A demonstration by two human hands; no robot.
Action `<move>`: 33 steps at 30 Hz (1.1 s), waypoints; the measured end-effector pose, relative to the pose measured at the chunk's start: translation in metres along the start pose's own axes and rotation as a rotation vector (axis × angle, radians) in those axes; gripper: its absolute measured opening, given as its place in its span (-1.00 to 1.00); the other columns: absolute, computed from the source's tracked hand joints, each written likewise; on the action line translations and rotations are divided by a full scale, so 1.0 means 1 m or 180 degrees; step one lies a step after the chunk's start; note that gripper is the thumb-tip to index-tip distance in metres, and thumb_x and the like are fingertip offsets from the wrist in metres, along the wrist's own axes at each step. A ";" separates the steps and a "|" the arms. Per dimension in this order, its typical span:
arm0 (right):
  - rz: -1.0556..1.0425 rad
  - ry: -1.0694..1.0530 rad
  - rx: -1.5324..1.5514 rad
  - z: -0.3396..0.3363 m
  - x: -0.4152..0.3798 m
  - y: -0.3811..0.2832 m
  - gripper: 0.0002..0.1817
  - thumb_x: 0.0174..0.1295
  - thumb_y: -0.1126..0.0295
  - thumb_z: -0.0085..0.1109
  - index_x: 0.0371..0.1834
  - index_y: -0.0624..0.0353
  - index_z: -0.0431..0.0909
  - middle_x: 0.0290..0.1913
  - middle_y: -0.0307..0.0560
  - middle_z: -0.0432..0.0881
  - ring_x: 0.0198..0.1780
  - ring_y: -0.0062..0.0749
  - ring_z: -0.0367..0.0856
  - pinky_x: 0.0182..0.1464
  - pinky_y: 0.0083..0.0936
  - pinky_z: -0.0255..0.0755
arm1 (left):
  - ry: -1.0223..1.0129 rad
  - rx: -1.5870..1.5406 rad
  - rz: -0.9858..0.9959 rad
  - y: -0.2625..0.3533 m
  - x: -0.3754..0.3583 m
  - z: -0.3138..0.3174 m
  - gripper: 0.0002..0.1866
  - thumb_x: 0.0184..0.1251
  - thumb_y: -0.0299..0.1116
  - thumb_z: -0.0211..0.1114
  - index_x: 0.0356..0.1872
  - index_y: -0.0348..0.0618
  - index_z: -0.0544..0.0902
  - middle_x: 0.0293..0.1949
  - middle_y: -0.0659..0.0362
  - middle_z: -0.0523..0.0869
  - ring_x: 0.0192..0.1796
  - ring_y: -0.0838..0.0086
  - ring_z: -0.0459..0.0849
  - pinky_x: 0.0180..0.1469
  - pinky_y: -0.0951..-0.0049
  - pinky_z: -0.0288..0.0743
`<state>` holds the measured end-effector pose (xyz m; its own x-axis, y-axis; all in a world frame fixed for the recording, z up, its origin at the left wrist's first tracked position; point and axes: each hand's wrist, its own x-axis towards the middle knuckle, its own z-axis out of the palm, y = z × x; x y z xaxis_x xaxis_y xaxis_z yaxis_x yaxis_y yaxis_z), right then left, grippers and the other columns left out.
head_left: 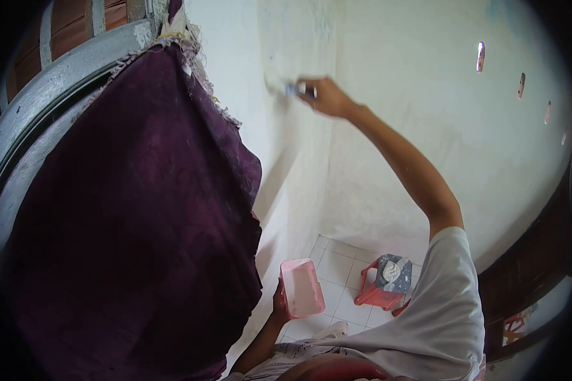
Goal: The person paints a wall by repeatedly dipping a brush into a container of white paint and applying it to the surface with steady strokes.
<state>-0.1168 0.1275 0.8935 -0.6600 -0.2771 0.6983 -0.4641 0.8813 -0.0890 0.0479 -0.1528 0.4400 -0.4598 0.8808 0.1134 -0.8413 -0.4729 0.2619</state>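
Observation:
My right hand [329, 98] is raised on an outstretched arm, its fingers closed around a paintbrush [292, 89]. The brush has a dark handle and is slightly blurred; its tip is right at the pale wall [299, 47], near the corner. Low in front of my body, my left hand [278, 303] grips a pink rectangular tub [320, 297] by its left side. Pale paint covers the inside of the tub, and most of the left fingers are hidden behind it.
A dark purple curtain [127, 209] hangs large on the left, before a grey window frame [76, 57]. On the white tiled floor [337, 267] stands a red stool [370, 295] with a grey, paint-spotted top and a whitish lump on it. Narrow slots [480, 57] pierce the right wall.

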 end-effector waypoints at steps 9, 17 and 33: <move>-0.0742 -0.1270 -0.0356 -0.027 0.032 0.030 -0.69 0.34 0.22 0.30 0.01 0.18 0.74 -0.27 0.00 0.77 -0.28 -0.32 0.67 -0.10 -0.31 0.56 | 0.0742 0.0424 0.0422 -0.003 -0.009 -0.044 -0.20 0.52 0.34 -0.08 0.58 0.03 0.22 0.41 0.03 0.48 0.39 0.09 0.53 0.39 -0.15 0.43; -0.0094 0.0751 -0.0235 -0.099 0.088 0.035 -0.63 0.33 0.16 0.31 0.12 0.09 0.71 -0.35 0.01 0.75 -0.38 -0.35 0.62 -0.24 -0.35 0.53 | 0.0824 0.0184 0.0873 0.005 -0.003 -0.016 -0.25 0.55 0.29 -0.04 0.48 -0.08 0.35 0.31 0.06 0.57 0.29 0.20 0.61 0.32 0.05 0.54; -0.0486 -0.0880 -0.0328 -0.020 0.022 0.046 -0.63 0.27 0.14 0.29 0.00 0.15 0.75 -0.30 0.14 0.77 -0.30 -0.05 0.73 -0.10 -0.20 0.61 | 0.0852 0.0196 0.1223 -0.016 0.030 -0.046 -0.21 0.52 0.35 -0.07 0.53 0.00 0.27 0.30 0.06 0.57 0.29 0.18 0.62 0.31 -0.03 0.54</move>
<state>-0.1409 0.1692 0.9187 -0.7293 -0.4900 0.4776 -0.5172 0.8517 0.0840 0.0345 -0.1193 0.3947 -0.7984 0.6011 -0.0358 -0.5812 -0.7538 0.3066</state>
